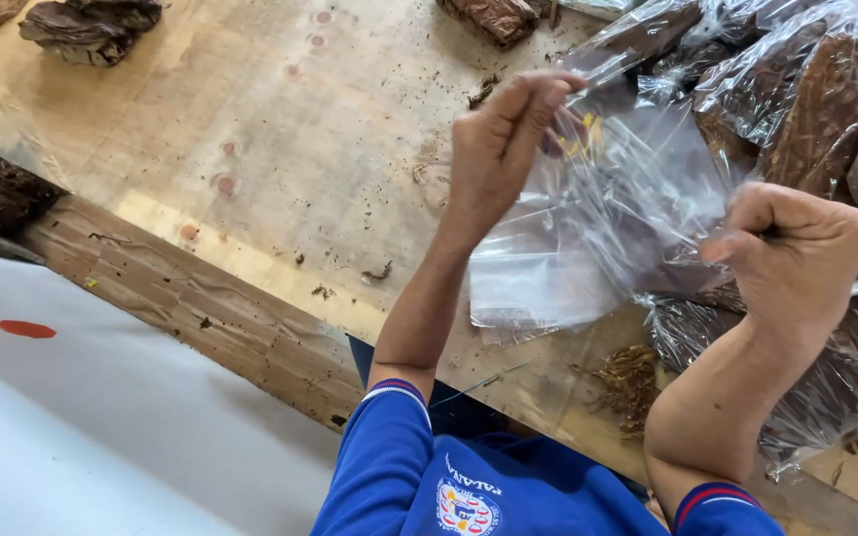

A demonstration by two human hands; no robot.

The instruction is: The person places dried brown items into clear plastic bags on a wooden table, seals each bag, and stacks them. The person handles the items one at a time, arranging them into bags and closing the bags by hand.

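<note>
We hold a clear bag [598, 213] above the bench [250, 149], left hand [503, 139] pinching its top edge between thumb and fingers, right hand [796, 253] fisted on its far side; filled bags [806, 89] lie beyond. It looks light, limp and slippery, best gripped at the mouth edges

i see a glossy, crinkled clear plastic bag [598, 213], a matt, rough plywood table [280, 149], and dry, coarse brown leaf bundles [86, 30].
</note>
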